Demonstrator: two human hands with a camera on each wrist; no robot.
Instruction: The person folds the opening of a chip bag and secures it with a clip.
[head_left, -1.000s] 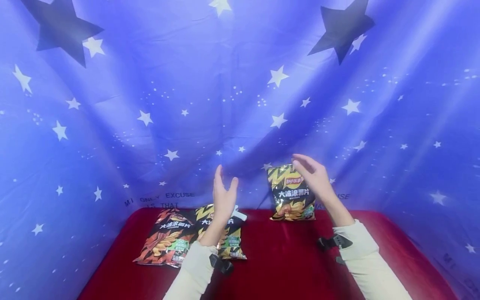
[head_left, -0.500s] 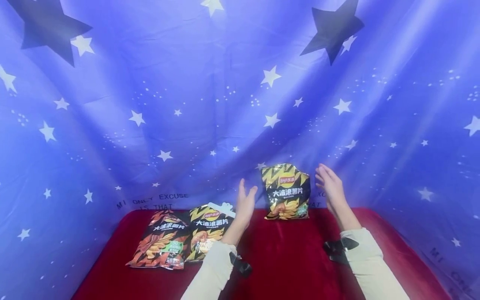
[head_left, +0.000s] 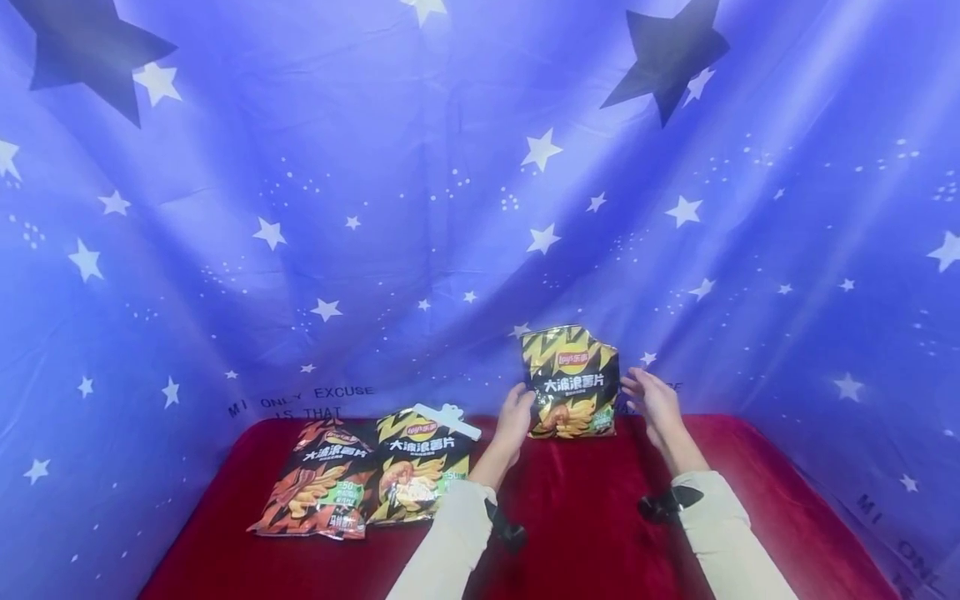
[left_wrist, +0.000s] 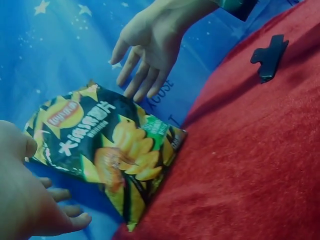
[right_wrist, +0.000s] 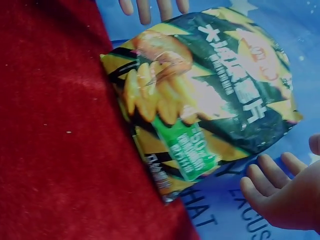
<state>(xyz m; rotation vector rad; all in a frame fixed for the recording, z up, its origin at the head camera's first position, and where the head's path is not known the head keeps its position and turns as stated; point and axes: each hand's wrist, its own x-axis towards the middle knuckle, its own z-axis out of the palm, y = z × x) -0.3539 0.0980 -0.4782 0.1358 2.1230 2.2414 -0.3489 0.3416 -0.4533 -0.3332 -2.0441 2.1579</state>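
A black and yellow potato chip bag stands upright at the back of the red table, against the blue curtain. Its top right corner looks bent down. At the bag's left side is my left hand, fingers extended, its fingertips overlapping the bag's edge in the head view. On the other side my right hand is held palm inward, fingers relaxed and a small gap from the bag. The right wrist view shows the bag's front between both hands, with my right hand below its edge.
To the left, a red chip bag and a second black and yellow bag lie side by side. A white clip rests across the second bag's top. A black clip lies on the red cloth.
My left hand has moved right from above the lying bags to the standing bag's left side. My right hand has left the bag's top corner and come down beside it.
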